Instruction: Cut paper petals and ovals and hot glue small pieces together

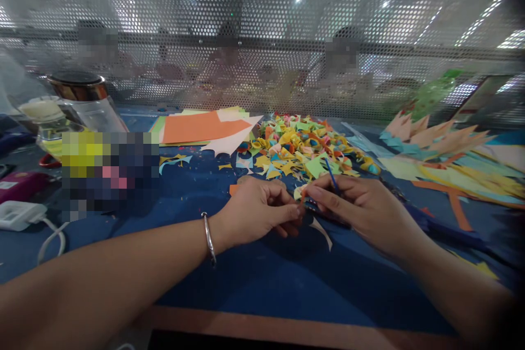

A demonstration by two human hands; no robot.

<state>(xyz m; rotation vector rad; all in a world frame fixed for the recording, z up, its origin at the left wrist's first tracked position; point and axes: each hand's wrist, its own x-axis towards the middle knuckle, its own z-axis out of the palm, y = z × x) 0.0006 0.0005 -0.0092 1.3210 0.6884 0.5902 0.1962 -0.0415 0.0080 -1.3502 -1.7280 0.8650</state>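
Note:
My left hand [256, 210] and my right hand [361, 205] meet over the blue table cover [246, 279], fingertips almost touching. Between them they pinch a small piece of coloured paper [301, 197], orange at the edge. My right hand also grips a thin blue stick [331, 175] that pokes up from its fingers. A pale paper scrap [322, 229] lies just below the hands. A metal bangle [209, 238] rings my left wrist. Just beyond the hands lies a heap of folded paper pieces [305, 150] in yellow, green, orange and blue.
Orange and pale paper sheets [200, 127] lie at the back centre. Cut pointed paper shapes [435, 139] spread at the right. A metal-lidded jar [80, 98], a white charger with cable [18, 214] and a pink object [20, 185] sit at the left. A perforated screen [262, 38] closes the back.

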